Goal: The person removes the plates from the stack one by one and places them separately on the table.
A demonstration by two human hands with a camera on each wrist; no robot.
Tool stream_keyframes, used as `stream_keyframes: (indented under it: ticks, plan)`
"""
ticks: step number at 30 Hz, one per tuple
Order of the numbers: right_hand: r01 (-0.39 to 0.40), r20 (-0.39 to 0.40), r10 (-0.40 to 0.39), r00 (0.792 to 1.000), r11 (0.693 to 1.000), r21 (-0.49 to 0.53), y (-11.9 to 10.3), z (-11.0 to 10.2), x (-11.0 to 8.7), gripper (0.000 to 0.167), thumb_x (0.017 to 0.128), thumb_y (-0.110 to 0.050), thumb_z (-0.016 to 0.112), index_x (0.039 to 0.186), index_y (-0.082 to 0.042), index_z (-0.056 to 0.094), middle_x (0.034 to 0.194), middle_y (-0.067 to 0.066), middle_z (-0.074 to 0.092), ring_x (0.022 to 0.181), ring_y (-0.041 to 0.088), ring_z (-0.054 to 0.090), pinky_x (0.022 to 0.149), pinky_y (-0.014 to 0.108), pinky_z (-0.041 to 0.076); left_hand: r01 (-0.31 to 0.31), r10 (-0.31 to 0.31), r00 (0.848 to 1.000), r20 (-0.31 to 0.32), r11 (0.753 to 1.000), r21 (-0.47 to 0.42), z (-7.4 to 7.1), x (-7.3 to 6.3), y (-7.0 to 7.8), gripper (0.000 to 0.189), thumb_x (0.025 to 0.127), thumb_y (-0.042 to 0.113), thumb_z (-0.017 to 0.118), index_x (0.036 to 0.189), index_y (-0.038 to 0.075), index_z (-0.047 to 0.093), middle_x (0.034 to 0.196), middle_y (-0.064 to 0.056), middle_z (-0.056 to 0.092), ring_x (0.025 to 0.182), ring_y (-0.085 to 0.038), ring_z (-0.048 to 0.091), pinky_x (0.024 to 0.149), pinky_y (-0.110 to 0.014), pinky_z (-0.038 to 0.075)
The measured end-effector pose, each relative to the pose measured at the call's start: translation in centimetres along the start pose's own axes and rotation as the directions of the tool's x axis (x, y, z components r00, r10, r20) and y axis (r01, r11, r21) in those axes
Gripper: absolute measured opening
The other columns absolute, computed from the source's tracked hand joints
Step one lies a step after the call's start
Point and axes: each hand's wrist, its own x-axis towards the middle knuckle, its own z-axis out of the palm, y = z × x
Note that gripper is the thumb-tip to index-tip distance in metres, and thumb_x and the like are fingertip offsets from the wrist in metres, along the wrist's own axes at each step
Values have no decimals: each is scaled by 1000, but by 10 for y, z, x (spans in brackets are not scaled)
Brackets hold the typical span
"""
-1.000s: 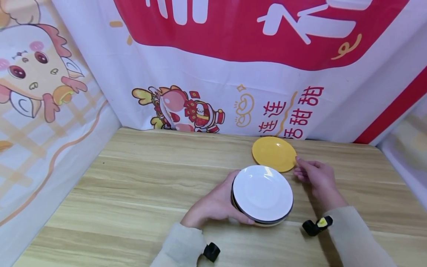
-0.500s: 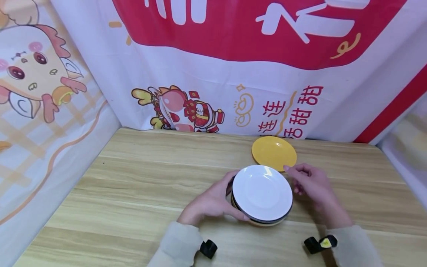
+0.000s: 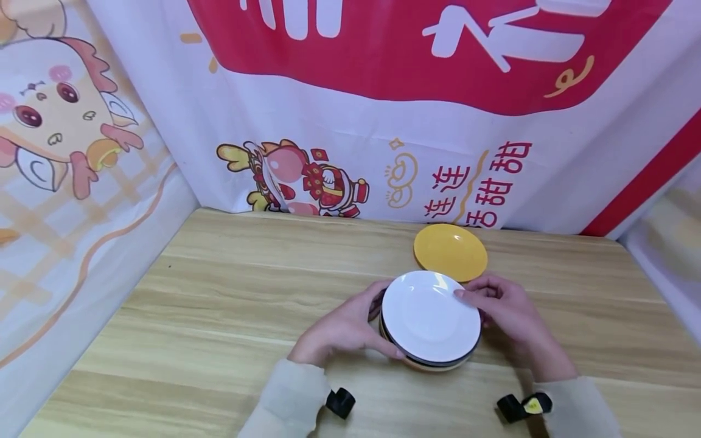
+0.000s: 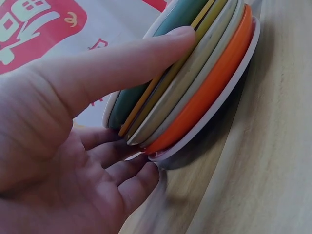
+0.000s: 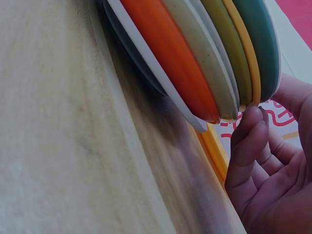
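Note:
A stack of plates stands on the table, topped by a white plate [image 3: 429, 316]. Teal, yellow, olive, pale grey and orange edges show in its side, with a white rim [image 4: 214, 109] at the bottom. My left hand [image 3: 350, 325] grips the stack's left side, its thumb across the edges and fingertips at the lower rims. On the far right side, my right hand [image 3: 504, 304] pinches the upper plates. Its thumb rests on the white plate and its index fingertip touches the edge of a thin yellow plate [image 5: 248, 53] in the right wrist view.
Behind the stack a separate yellow plate [image 3: 450, 250] lies on the wooden table [image 3: 246, 292], close to the back wall. A printed cloth [image 3: 339, 121] hangs along that wall, and another patterned cloth [image 3: 66, 182] stands at the left side.
My right hand has moved left and nearer from the separate yellow plate's edge to the stack, where its thumb has come onto the white plate. My left hand stays at the stack.

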Motion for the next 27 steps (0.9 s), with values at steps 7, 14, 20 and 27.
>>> stream_keyframes:
  ticks: [7,14,20,27]
  plan:
    - [6,9,-6,1000,1000,4,0,0,-1,62,91,-55,83,130,-9,66,103,2,68,86,20,60,69,27,59,-14,15,1000,16,999,-31,-1,1,-4,112,74,1,97,165,23,37,171,4,41,165,-21,29,139,-41,23]
    - [12,2,-12,1000,1000,-19,2,-2,0,63,91,-55,83,129,-9,65,102,2,68,86,20,61,69,27,60,-48,49,998,36,998,-50,-2,2,-5,111,76,-1,96,166,18,35,171,1,40,165,-22,29,139,-42,23]
    - [27,11,-27,1000,1000,-13,4,-2,1,60,93,-53,82,128,-8,65,99,2,68,84,20,60,68,28,60,-53,56,997,52,997,-60,-2,2,-4,111,76,-2,94,167,19,35,171,2,40,165,-20,29,139,-39,23]
    - [35,17,-35,999,999,11,5,-2,2,57,93,-50,83,128,-8,65,98,0,68,83,18,61,67,27,59,-21,23,999,44,998,-51,-2,2,-4,112,76,-1,95,167,22,34,172,3,38,165,-19,29,138,-38,25]
